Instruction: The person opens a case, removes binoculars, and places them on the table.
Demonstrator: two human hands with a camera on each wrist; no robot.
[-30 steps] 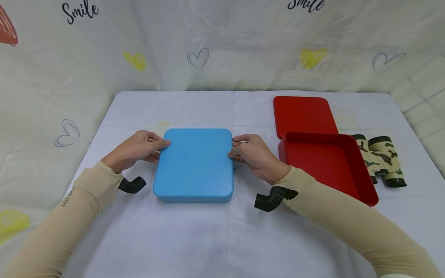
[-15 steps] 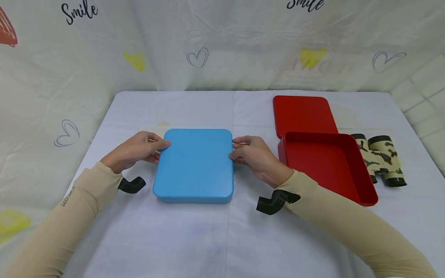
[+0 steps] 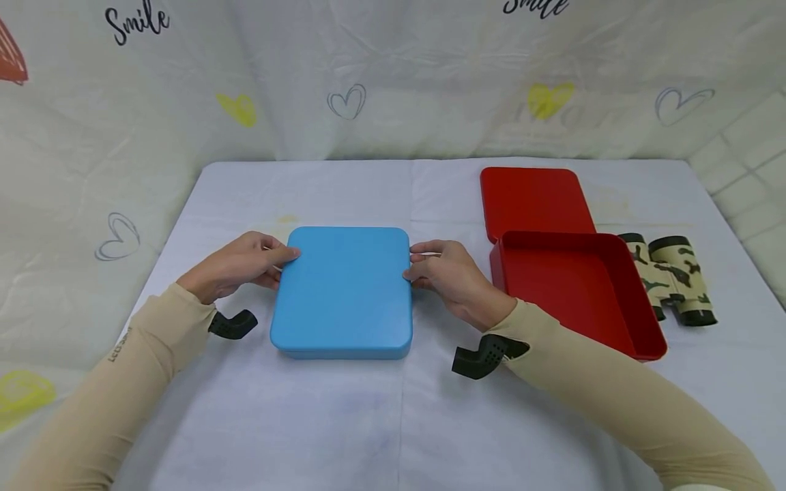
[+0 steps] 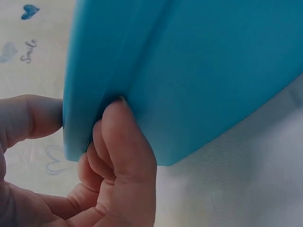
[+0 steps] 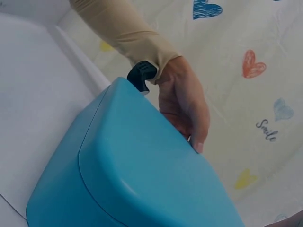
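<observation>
A blue lidded box (image 3: 341, 293) lies on the white-covered table with its lid on. My left hand (image 3: 239, 266) grips its left edge. The left wrist view shows the thumb (image 4: 33, 116) on the lid's face and curled fingers (image 4: 128, 142) at the seam under the lid rim. On the opposite edge, my right hand (image 3: 451, 276) has its thumb against the lid's rim and its fingers along the side. In the right wrist view, my left hand (image 5: 187, 104) shows beyond the blue box (image 5: 142, 156); little of the right hand appears there.
An open red box (image 3: 571, 290) stands to the right, partly behind my right forearm. A red lid (image 3: 537, 200) lies behind it. Camouflage-patterned binoculars (image 3: 681, 279) are at its right side. A printed cloth (image 3: 393, 82) hangs along the table's back edge.
My right hand has shifted very slightly toward me, still at the blue box's right edge. The left hand and the box have hardly moved; the view itself drifts a little.
</observation>
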